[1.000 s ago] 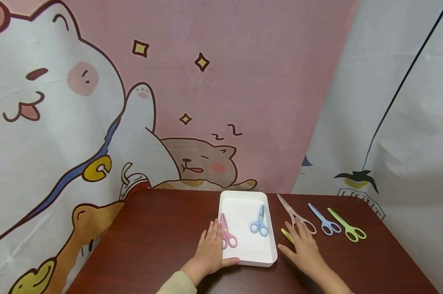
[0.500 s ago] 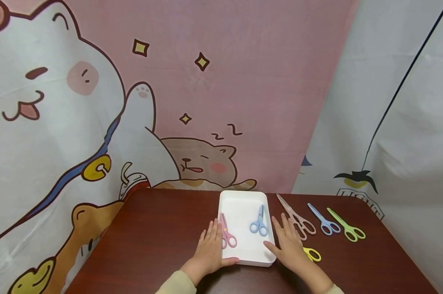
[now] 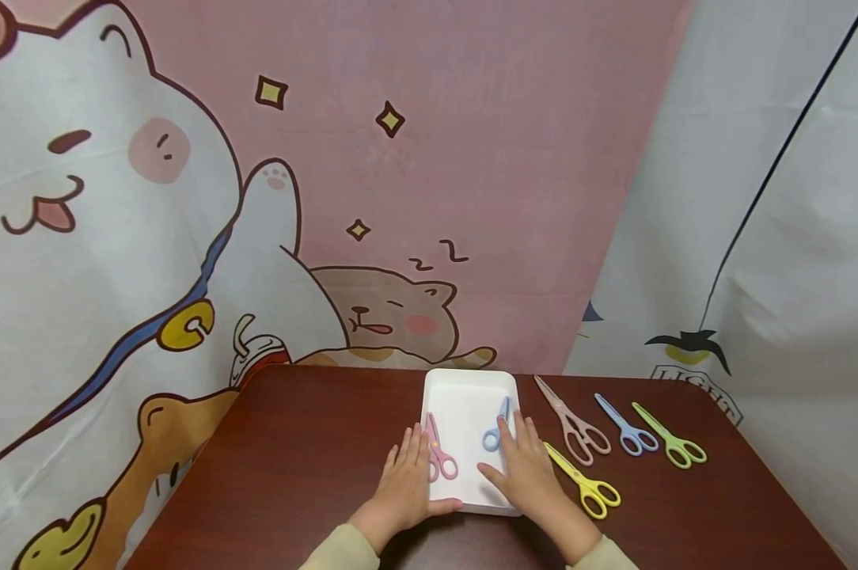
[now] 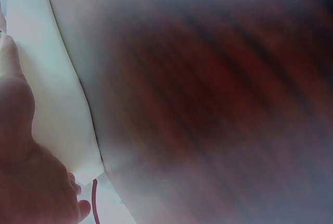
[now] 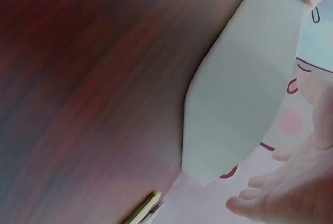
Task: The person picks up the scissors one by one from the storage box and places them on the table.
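Note:
A white tray (image 3: 472, 396) stands on the brown table in the head view. Pink scissors (image 3: 442, 459) lie inside along its left wall, their left handle loop partly behind my left hand. My left hand (image 3: 400, 491) rests along the tray's left side, fingers straight, thumb at the near rim. Over the tray's right part is my right hand (image 3: 532, 475), fingers extended, partly covering small blue scissors (image 3: 491, 439); whether it touches them I cannot tell. Yellow scissors (image 3: 582, 479) lie on the table just right of that hand. Both wrist views show the tray's outer wall (image 5: 234, 88).
Right of the tray lie large pale pink scissors (image 3: 571, 419), blue scissors (image 3: 628, 427) and green scissors (image 3: 671, 435). The table (image 3: 315, 443) extends to the left. Behind its far edge hangs a cartoon-printed cloth (image 3: 507, 198).
My right hand has moved left from above the yellow scissors to over the tray's right part, uncovering the yellow and pale pink scissors. My left hand has stayed in place.

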{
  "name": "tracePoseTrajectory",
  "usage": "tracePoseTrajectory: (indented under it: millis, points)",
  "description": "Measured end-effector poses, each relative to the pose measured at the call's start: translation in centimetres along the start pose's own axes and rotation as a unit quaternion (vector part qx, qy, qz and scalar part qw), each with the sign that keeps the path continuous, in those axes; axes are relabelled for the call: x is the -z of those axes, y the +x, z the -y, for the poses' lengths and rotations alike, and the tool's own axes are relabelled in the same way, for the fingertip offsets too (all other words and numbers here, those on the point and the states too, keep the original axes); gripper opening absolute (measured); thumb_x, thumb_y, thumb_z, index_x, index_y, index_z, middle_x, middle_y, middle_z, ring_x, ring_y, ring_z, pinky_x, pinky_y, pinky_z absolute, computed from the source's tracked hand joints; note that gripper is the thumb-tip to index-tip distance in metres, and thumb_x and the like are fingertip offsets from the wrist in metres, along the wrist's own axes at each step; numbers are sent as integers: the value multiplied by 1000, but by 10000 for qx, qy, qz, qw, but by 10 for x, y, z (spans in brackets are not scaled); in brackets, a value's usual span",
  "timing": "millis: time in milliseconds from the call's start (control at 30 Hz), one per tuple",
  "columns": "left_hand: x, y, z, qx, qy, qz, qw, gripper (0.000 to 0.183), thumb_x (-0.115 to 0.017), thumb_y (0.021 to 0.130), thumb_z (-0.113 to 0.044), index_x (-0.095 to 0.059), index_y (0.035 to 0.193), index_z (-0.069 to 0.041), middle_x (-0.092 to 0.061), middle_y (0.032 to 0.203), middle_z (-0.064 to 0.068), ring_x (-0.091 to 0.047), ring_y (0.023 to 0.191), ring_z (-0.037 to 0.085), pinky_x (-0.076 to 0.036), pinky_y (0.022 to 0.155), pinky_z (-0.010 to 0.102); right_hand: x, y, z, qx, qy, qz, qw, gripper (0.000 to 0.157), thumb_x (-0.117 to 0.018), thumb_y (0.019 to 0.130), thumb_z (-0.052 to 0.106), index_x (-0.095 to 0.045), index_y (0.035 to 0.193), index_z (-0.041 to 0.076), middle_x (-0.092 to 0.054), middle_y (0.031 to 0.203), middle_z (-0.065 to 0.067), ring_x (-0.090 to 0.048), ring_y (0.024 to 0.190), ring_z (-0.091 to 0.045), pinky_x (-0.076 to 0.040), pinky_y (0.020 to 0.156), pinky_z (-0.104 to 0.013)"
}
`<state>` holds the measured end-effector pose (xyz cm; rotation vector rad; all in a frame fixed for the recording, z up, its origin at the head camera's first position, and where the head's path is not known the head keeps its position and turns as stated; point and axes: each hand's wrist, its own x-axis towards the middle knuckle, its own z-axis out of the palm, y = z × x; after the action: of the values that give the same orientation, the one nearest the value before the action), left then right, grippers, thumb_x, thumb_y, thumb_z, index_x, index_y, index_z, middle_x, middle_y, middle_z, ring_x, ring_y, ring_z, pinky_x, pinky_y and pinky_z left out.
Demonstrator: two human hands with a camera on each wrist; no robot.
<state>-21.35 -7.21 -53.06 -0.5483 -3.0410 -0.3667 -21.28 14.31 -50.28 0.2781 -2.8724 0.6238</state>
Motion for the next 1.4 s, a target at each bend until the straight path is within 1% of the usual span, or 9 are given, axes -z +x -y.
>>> tracePoseTrajectory:
  millis: [167,333,533,767,933,1067,1267,1400]
  points:
    - [-2,1,1,-25,94,-17,10000,125,-43,65,-88,-20,148,3,-17,156,21,-15,145,35,-24,112,53,-6,5,10,67,61,33,10000,80,-71,80,41,-39,142,0,-26,149,-31,-22,137,-50,-27,103,-66]
    - [-1,0,1,-27,48,25,10000,126,-44,64,-88,-20,148,3,-16,156,21,-15,145,36,-24,112,54,-13,10,15,235,180,62,9995,83,-72,79,43,-39,140,-3,-28,147,-33,-24,136,-51,-27,104,-65]
    - [-1,0,1,-46,18,21,10000,126,-47,65,-86,-19,148,4,-16,156,22,-15,145,36,-24,112,54,-22,17,22,425,367,312,9979,92,-77,73,45,-39,139,-7,-30,144,-35,-28,133,-53,-29,102,-65]
    - [-1,-1,1,-113,84,-13,9999,126,-44,65,-87,-18,148,4,-15,156,22,-15,144,36,-24,111,54,-27,22,31,618,608,559,9947,92,-79,71,41,-39,137,-9,-31,144,-35,-29,133,-51,-28,106,-62]
    - [-1,-1,1,-98,-4,41,9999,127,-45,65,-86,-17,149,4,-14,156,22,-14,145,36,-23,112,54,-34,26,34,749,717,765,9917,96,-80,68,46,-42,136,-9,-35,143,-33,-35,131,-49,-32,104,-60]
    - [0,-2,1,-128,-32,30,9999,127,-46,65,-86,-16,149,5,-14,156,22,-14,144,36,-24,111,54,-39,29,33,802,763,869,9900,93,-80,68,47,-45,134,-8,-39,142,-31,-40,128,-47,-36,102,-58]
    - [2,-3,0,-154,-111,-51,9998,126,-49,65,-85,-17,148,5,-15,156,23,-15,144,37,-24,111,55,-46,34,35,968,571,710,9911,90,-80,64,50,-52,129,-6,-53,128,-25,-51,114,-42,-44,93,-54]
    - [3,-3,1,-161,-149,-63,9997,126,-51,66,-83,-17,148,6,-15,156,24,-16,144,38,-24,111,56,-47,35,37,1095,425,731,9904,87,-81,61,51,-57,125,-4,-58,117,-21,-54,103,-37,-47,86,-51]
